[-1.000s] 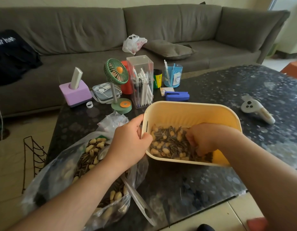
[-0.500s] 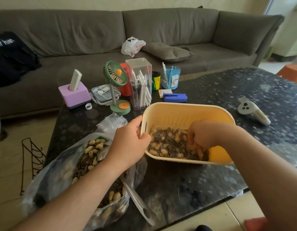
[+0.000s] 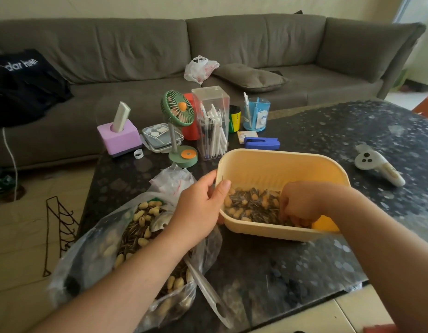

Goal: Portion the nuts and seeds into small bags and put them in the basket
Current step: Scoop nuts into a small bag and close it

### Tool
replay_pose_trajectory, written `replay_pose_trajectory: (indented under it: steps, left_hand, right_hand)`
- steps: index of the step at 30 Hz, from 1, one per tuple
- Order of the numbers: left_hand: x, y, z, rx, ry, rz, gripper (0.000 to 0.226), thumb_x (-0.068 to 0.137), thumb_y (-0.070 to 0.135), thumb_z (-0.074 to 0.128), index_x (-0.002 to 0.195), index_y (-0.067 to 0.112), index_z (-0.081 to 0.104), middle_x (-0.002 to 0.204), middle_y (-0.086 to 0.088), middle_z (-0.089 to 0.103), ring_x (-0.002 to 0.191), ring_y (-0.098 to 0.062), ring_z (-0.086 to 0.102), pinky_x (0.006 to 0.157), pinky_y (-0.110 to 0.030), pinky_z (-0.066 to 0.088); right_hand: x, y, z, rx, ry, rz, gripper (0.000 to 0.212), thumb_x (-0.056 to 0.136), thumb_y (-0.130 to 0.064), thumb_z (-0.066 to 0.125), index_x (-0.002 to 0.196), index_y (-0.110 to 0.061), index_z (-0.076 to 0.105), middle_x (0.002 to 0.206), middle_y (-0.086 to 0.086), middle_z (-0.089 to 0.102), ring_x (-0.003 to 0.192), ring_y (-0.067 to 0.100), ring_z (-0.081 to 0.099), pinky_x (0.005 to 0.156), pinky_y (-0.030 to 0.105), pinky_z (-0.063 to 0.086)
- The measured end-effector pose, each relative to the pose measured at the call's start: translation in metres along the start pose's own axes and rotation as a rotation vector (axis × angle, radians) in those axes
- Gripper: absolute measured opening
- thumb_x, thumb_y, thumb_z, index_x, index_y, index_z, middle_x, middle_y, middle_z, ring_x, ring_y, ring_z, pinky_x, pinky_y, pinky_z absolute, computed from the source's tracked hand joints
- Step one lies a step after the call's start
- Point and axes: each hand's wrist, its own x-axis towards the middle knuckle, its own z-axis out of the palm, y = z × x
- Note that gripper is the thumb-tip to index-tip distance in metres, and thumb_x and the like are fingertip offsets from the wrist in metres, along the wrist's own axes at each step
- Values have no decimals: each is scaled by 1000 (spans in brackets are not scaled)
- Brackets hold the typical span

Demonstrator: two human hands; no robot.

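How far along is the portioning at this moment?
Early to midway, as far as the view shows. Done: nuts and seeds already lie in the yellow basket. In hand: left hand grips its rim, right hand digs among them. Left: the big bag is well stocked.

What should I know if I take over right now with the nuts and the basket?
Left hand grips the basket by its left rim.
Right hand is down in the basket, fingers curled into the nuts and seeds.
Big bag of nuts and seeds lies open on the table's left, small bags beside it.
Done: loose mix in basket.
Left: no filled small bags visible; portion and load them.
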Motion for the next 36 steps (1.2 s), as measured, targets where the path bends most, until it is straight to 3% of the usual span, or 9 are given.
replay_pose_trajectory:
  steps: [2, 7, 11, 14, 17, 20, 24, 30, 36]
  left_hand:
    - [3, -1, 2, -1, 3, -37, 44, 110, 47, 49, 151, 35, 56, 104, 12, 77, 91, -4, 75, 83, -36, 65]
    - [9, -6, -3, -179, -26, -146, 37, 111, 36, 53, 146, 26, 63, 82, 6, 73, 75, -13, 72, 75, -40, 66]
    - [17, -8, -47, 197, 36, 13, 26, 105, 27, 59, 122, 38, 75, 90, 16, 74, 84, -1, 68, 82, -22, 56]
    - [25, -17, -97, 390, 156, -5, 31, 104, 23, 58, 127, 35, 74, 114, 14, 73, 96, 0, 67, 86, -25, 55]
    - [24, -34, -135, 484, 164, -95, 27, 103, 22, 64, 122, 38, 73, 110, 15, 68, 97, -3, 64, 81, -24, 48]
    - [19, -49, -161, 533, 140, -205, 29, 102, 25, 67, 128, 37, 71, 118, 12, 67, 104, -9, 63, 92, -31, 50]
    - [22, -86, -172, 387, 47, -368, 32, 101, 20, 66, 124, 41, 71, 135, 6, 68, 122, -14, 62, 110, -40, 50]
    - [28, -112, -141, 272, -101, -418, 29, 96, 29, 69, 119, 43, 77, 132, 11, 68, 124, -15, 61, 111, -47, 51]
    - [36, -117, -135, 321, 41, -347, 39, 99, 7, 67, 126, 32, 76, 129, 10, 72, 117, -9, 65, 109, -37, 53]
  right_hand:
    - [-8, -7, -9, -13, 143, -84, 17, 103, -20, 59, 112, -28, 72, 93, -8, 73, 86, 11, 69, 69, 23, 51]
    - [-40, -61, -15, 251, 541, -432, 19, 105, -25, 59, 108, -42, 68, 97, -26, 62, 88, -3, 61, 66, 12, 43]
    - [-45, -104, 7, 215, 814, -702, 23, 99, -13, 62, 110, -29, 74, 104, -16, 62, 89, 2, 58, 73, 8, 43]
    - [-33, -129, 25, 207, 802, -738, 33, 100, -8, 55, 127, -21, 71, 120, -5, 65, 103, 12, 61, 87, 17, 47]
    - [-25, -144, 27, 304, 775, -659, 44, 103, -5, 49, 143, -24, 55, 136, -2, 57, 117, 16, 59, 99, 29, 51]
    - [-25, -157, 17, 314, 781, -604, 48, 104, -5, 47, 148, -24, 48, 142, -1, 51, 124, 17, 55, 103, 31, 50]
    - [-26, -178, 21, 266, 687, -637, 37, 104, -13, 49, 138, -26, 59, 137, -3, 52, 122, 17, 55, 100, 27, 47]
    - [0, -163, 79, 11, 452, -591, 33, 98, -19, 48, 122, -23, 71, 123, -1, 56, 109, 22, 61, 101, 37, 54]
    - [5, -150, 75, 33, 539, -616, 31, 104, -19, 52, 129, -25, 70, 128, -8, 55, 111, 15, 60, 103, 24, 48]
